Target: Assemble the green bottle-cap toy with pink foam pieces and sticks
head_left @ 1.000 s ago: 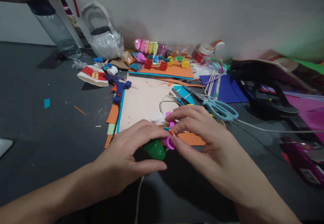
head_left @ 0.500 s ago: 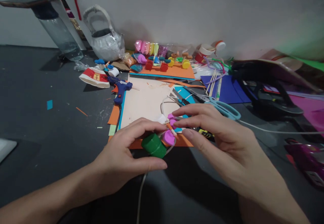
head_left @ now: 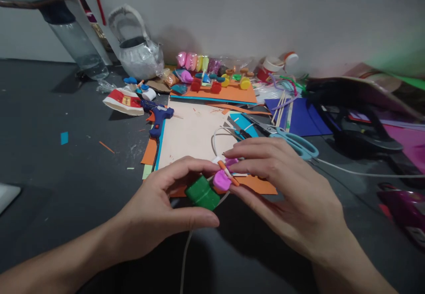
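Note:
Between my hands is a small craft model with a green cap-like body, pink clay pieces and a short orange-and-white stick. My left hand curls around the green body, forefinger along the top and thumb below. On the other side, the bent fingers of my right hand close over the pink clay and the stick's end, its thumb underneath. Part of the model is hidden behind these fingers. A small white piece shows just behind the stick.
Under and beyond my hands lies a cream sheet. A blue glue gun rests at its left, scissors at its right. A white cable runs rightward. Farther back stand clay models, a silver kettle-shaped pot and a bottle.
My right hand has closed in on the model, its thumb moving down and left beneath the pink clay. The stick and pink piece have turned slightly. My left hand stays nearly still.

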`<state>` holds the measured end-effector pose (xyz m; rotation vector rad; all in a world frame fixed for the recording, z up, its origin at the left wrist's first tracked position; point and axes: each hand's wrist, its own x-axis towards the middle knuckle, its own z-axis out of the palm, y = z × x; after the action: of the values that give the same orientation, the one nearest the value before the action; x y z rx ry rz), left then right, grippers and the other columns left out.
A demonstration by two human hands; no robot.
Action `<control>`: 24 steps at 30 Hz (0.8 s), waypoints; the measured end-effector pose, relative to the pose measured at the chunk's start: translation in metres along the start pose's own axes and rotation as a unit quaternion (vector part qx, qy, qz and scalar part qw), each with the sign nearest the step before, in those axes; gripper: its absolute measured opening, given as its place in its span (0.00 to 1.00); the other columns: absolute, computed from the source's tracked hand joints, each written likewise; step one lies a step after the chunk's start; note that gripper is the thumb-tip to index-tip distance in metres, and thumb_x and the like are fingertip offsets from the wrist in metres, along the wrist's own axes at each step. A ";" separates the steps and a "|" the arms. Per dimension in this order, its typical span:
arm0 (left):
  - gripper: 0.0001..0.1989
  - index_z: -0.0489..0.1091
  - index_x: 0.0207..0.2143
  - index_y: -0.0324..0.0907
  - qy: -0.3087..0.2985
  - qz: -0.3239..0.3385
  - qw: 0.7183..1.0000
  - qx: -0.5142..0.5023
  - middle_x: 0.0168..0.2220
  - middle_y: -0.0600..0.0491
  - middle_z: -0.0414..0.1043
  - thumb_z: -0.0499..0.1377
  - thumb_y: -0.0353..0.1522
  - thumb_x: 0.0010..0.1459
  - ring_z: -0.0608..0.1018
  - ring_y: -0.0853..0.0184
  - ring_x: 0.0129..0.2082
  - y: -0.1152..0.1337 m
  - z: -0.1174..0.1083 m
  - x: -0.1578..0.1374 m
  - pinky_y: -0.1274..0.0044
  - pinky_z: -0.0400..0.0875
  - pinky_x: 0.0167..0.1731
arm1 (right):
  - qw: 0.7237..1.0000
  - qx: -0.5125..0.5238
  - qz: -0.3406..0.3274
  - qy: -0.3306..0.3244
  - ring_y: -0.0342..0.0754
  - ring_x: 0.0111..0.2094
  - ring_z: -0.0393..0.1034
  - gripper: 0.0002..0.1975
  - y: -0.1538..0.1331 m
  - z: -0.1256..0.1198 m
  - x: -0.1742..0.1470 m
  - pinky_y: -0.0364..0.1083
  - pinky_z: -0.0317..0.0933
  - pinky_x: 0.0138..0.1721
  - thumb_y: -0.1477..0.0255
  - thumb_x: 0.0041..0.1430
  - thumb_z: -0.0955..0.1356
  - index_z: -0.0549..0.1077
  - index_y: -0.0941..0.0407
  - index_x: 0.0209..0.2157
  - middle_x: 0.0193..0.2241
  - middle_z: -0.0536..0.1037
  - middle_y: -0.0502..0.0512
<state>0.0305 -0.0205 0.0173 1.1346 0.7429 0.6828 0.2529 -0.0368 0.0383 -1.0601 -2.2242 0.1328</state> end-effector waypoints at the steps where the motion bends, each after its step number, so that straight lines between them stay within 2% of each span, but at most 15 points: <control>1: 0.25 0.76 0.47 0.57 0.007 -0.008 1.000 -0.002 0.47 0.63 0.77 0.69 0.22 0.50 0.77 0.73 0.48 0.000 0.000 0.000 0.87 0.68 0.48 | 1.000 -0.006 -0.005 0.004 0.49 0.50 0.71 0.09 0.000 0.001 0.001 0.49 0.65 0.53 0.76 0.59 0.71 0.73 0.58 0.42 0.43 0.79 0.58; 7: 0.23 0.76 0.45 0.56 0.008 -0.001 1.000 0.022 0.47 0.62 0.76 0.70 0.22 0.50 0.77 0.73 0.48 0.002 0.000 0.001 0.87 0.68 0.47 | 0.998 -0.036 -0.027 0.033 0.50 0.46 0.74 0.07 -0.004 0.004 0.004 0.50 0.68 0.49 0.77 0.58 0.72 0.73 0.57 0.39 0.39 0.81 0.56; 16: 0.24 0.76 0.45 0.57 0.004 0.033 0.999 0.041 0.48 0.62 0.75 0.69 0.22 0.50 0.76 0.73 0.49 0.001 -0.001 0.000 0.87 0.69 0.49 | 0.995 -0.088 -0.043 0.026 0.52 0.46 0.74 0.08 -0.002 0.006 0.003 0.53 0.69 0.45 0.77 0.60 0.70 0.72 0.53 0.40 0.39 0.82 0.55; 20: 0.22 0.75 0.46 0.53 0.013 0.012 0.999 0.035 0.49 0.59 0.76 0.69 0.24 0.50 0.77 0.69 0.50 0.001 -0.001 0.001 0.83 0.70 0.49 | 0.992 -0.105 -0.056 0.037 0.53 0.47 0.74 0.11 -0.001 0.005 0.003 0.53 0.70 0.47 0.76 0.59 0.71 0.72 0.54 0.44 0.41 0.82 0.56; 24: 0.24 0.74 0.47 0.52 0.026 -0.011 0.999 0.024 0.50 0.59 0.76 0.71 0.25 0.49 0.76 0.68 0.52 -0.001 0.000 0.001 0.81 0.70 0.49 | 0.988 -0.127 -0.077 0.040 0.53 0.50 0.74 0.13 0.000 0.004 0.000 0.54 0.71 0.47 0.79 0.58 0.70 0.74 0.52 0.44 0.45 0.81 0.57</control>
<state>0.0310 -0.0205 0.0161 1.1543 0.8186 0.6803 0.2504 -0.0359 0.0349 -1.0003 -2.2810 -0.2625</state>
